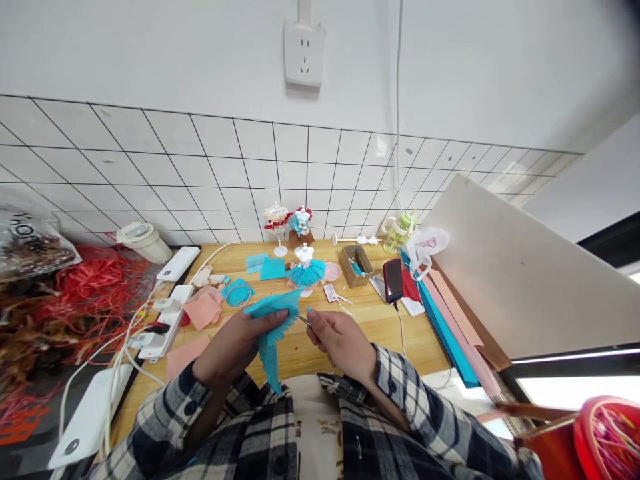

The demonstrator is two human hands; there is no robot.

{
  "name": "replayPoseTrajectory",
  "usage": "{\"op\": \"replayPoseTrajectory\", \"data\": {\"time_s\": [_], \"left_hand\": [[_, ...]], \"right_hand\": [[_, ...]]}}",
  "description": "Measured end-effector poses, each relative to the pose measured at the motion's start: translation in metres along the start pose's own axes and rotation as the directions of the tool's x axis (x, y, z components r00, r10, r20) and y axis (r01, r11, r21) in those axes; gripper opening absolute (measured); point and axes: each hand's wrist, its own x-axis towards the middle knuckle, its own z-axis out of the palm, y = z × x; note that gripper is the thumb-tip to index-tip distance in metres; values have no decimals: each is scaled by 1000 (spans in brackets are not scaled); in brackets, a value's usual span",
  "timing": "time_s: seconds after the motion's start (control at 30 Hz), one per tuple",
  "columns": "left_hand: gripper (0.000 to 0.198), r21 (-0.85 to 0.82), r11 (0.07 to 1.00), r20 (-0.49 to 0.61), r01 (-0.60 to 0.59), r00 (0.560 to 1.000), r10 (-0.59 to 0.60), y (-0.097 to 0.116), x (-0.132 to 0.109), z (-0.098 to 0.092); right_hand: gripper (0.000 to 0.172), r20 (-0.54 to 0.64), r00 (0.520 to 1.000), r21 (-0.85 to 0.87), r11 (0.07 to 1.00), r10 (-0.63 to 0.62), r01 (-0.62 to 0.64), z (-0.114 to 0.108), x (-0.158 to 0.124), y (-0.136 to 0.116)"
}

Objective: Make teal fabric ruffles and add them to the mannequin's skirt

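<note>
Mostly hidden, slim metal tool (303, 321)

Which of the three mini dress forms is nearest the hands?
The white mini dress form with the turquoise ruffled skirt; the two red-trimmed ones stand behind it.

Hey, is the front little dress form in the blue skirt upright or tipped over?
Upright: the dress form stands with its white bust on top and blue skirt below.

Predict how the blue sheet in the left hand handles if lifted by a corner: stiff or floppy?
Probably floppy: the blue sheet droops below the left hand. Likely light, since it looks thin. Its ragged edge suggests it may tear easily.
</note>
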Motion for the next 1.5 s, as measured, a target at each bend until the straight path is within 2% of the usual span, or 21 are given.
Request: {"op": "replayPoseTrajectory", "data": {"time_s": [0.27,0.5,0.9,1.03,1.13,1.33,1.5], "left_hand": [[17,21,1000,21,10,1000,-10,-2,1,-2],[22,-24,1000,48,14,999,-12,-3,0,-3],[20,-37,999,58,5,998,-3,-2,-1,-2],[12,-52,999,73,4,997,0,-3,0,-3],[9,-75,997,58,6,998,-2,0,-2,-2],[11,-23,997,29,80,996,-79,12,-9,4],[13,39,998,-17,54,998,-53,12,-8,3]], "right_hand": [[62,-11,1000,-38,999,-13,12,0,0,-2],[59,-8,1000,-24,1000,-2,2,0,0,-1],[58,-23,999,-30,999,-38,38,0,-1,-5],[57,-4,999,-25,999,-43,43,-1,-1,-5],[56,-1,999,-13,999,-32,32,-2,-1,-3],[57,-4,1000,-1,1000,-22,22,-3,-1,-1],[57,5,1000,-15,1000,-25,25,-2,0,-1]]}}
